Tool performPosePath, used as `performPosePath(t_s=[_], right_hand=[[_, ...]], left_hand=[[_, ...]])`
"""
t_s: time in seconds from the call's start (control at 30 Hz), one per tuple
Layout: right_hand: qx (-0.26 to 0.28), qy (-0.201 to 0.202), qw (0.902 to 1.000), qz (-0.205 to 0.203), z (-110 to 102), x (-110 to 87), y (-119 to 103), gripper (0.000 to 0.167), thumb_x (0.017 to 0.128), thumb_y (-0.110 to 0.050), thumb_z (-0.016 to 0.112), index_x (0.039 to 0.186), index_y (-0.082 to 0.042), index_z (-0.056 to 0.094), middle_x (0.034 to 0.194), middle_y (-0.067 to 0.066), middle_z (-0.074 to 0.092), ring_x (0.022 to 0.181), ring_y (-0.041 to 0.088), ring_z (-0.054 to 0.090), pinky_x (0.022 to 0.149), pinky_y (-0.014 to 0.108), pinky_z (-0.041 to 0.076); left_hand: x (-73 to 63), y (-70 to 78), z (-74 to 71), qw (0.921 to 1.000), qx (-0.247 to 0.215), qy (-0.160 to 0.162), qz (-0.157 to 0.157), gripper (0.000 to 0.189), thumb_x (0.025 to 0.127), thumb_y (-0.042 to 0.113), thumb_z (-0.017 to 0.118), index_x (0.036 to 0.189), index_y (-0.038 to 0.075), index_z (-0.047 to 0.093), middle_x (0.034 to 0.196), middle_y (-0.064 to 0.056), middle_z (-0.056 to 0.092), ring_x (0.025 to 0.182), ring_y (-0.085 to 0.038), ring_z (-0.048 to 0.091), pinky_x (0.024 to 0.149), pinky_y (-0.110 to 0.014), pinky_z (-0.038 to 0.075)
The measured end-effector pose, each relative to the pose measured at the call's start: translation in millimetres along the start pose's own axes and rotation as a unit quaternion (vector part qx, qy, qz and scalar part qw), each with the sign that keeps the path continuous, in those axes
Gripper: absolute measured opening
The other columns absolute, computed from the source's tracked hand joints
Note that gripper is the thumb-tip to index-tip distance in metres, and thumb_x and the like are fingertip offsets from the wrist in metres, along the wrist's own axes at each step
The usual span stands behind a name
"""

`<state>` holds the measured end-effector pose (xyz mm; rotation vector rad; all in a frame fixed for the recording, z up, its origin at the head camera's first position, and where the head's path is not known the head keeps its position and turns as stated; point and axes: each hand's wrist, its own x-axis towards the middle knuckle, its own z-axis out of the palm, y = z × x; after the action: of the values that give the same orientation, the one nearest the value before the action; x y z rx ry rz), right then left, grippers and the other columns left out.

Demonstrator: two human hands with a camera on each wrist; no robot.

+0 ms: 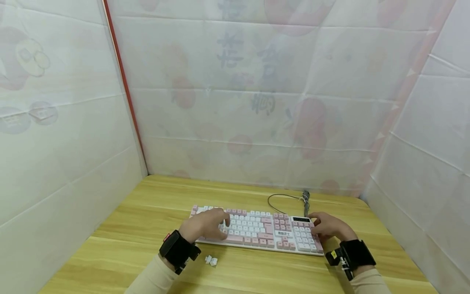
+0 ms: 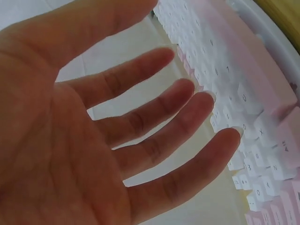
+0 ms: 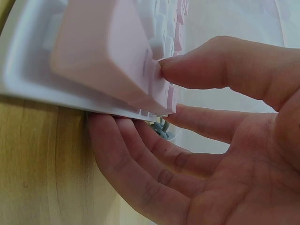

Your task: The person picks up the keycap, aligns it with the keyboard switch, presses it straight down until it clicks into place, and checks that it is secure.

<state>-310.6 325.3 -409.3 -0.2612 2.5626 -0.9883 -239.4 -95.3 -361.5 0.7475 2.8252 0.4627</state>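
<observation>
pale sheets [image 1: 227, 122] printed with faint pink shapes and blue characters enclose a wood-grain surface [image 1: 121, 241] on three sides, with a red strip [image 1: 125, 83] running down the left-hand corner. a pink-and-white keyboard [image 1: 253, 229] lies lengthwise across the surface between a person's two hands, a dark panel [image 1: 301, 219] at its upper right and a white label plate [image 1: 284, 234] below and left of that panel.

the left hand [image 1: 205, 224] is held over the keyboard's left part, grasping nothing, its thumb well apart and its slightly bent fingers [image 2: 154, 149] spread close to the keys; whether any fingertip touches them cannot be told. the right hand [image 1: 332, 226] grips the keyboard's right end, thumb [image 3: 197, 70] on top against a pink key [image 3: 91, 51], fingers [image 3: 133, 176] tucked at the underside of the edge.

a thin grey cable [image 1: 279, 195] loops behind the keyboard, its bundled part lying near the right end. in front of the keyboard, near the left wrist, sits a cluster of small white pieces [image 1: 211, 260], too small to make out in detail. black bands [image 1: 178, 250] carrying small devices circle both wrists, just above cream sleeves [image 1: 153, 277].
</observation>
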Motion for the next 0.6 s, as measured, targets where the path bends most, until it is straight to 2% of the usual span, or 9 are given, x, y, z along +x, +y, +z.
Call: performPosePath(t_s=[0.1, 0.2, 0.37, 0.47, 0.6], right_hand=[[0.001, 0.001, 1.0000, 0.001, 0.4, 0.5, 0.9, 0.071, 0.089, -0.003, 0.069, 0.150, 0.016, 0.036, 0.118, 0.031, 0.061, 0.088, 0.025, 0.064, 0.074, 0.043, 0.059], [0.006, 0.002, 1.0000, 0.001, 0.3, 0.5, 0.6, 0.071, 0.090, -0.002, 0.069, 0.150, 0.016, 0.036, 0.120, 0.032, 0.060, 0.088, 0.026, 0.064, 0.074, 0.043, 0.059], [0.013, -0.003, 0.9999, 0.002, 1.8, -0.1, 2.1, 0.073, 0.089, 0.000, 0.069, 0.150, 0.016, 0.034, 0.120, 0.032, 0.060, 0.089, 0.026, 0.064, 0.074, 0.043, 0.058], [0.009, 0.000, 1.0000, 0.004, 2.1, 0.8, 3.4, 0.072, 0.088, -0.001, 0.069, 0.150, 0.016, 0.036, 0.120, 0.032, 0.060, 0.088, 0.025, 0.063, 0.073, 0.041, 0.058], [0.009, 0.002, 0.9999, 0.005, 1.6, 1.5, 3.6, 0.073, 0.088, -0.001, 0.069, 0.150, 0.016, 0.035, 0.122, 0.034, 0.059, 0.087, 0.025, 0.062, 0.072, 0.040, 0.057]], left_hand=[[-3.5, -0.4, 0.4, 0.9998, 0.000, -0.005, 0.018, 0.018, 0.087, 0.016, 0.081, 0.102, 0.012, 0.073, 0.107, -0.004, 0.070, 0.093, -0.016, 0.059, 0.084, -0.035, 0.052], [-7.5, -0.9, -0.5, 0.9992, -0.007, -0.012, 0.036, 0.017, 0.085, 0.012, 0.082, 0.099, 0.013, 0.074, 0.102, -0.002, 0.069, 0.092, -0.014, 0.059, 0.083, -0.031, 0.051], [-10.6, -1.7, 0.8, 0.9960, -0.045, -0.051, 0.057, 0.022, 0.081, 0.006, 0.086, 0.099, 0.014, 0.074, 0.096, 0.001, 0.068, 0.085, -0.010, 0.060, 0.076, -0.023, 0.049], [-10.3, -1.5, 2.9, 0.9939, -0.060, -0.073, 0.057, 0.028, 0.076, 0.002, 0.088, 0.097, 0.014, 0.074, 0.091, 0.003, 0.067, 0.076, -0.005, 0.058, 0.071, -0.020, 0.050], [-9.8, 0.5, 5.2, 0.9936, -0.056, -0.086, 0.047, 0.031, 0.071, -0.003, 0.088, 0.092, 0.015, 0.074, 0.087, 0.005, 0.067, 0.072, -0.002, 0.056, 0.068, -0.020, 0.050]])
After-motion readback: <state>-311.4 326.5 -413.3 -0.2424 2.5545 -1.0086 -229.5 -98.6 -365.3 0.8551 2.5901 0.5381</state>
